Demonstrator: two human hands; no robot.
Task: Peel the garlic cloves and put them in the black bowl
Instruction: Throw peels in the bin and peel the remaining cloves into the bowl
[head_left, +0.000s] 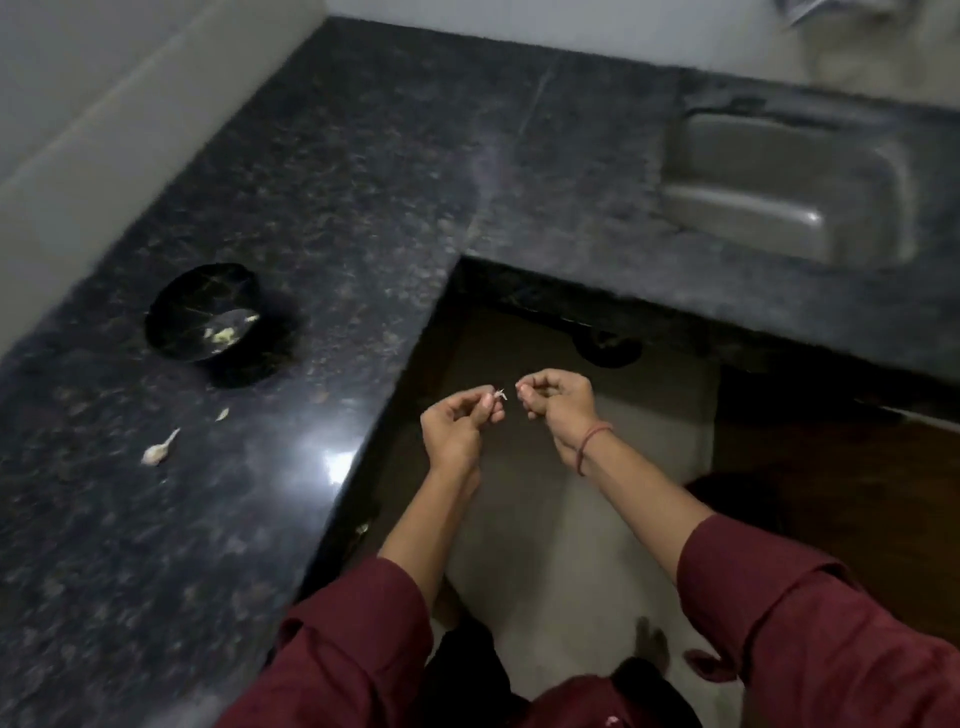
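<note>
My left hand (460, 423) pinches a small garlic clove (493, 399) at its fingertips, out over the floor beyond the counter edge. My right hand (558, 397) is close beside it, its fingers curled and pinching a tiny white bit of skin (519, 387) a little apart from the clove. The black bowl (205, 312) stands tilted on the dark granite counter (337, 182) to the left, with pale peeled garlic pieces (226, 335) inside. An unpeeled clove with a tail (158, 451) lies on the counter in front of the bowl, with a small scrap (222, 414) nearby.
A steel sink (789, 182) is set into the counter at the back right. The L-shaped counter wraps around the floor (571, 519) where I stand. A wall runs along the left and back.
</note>
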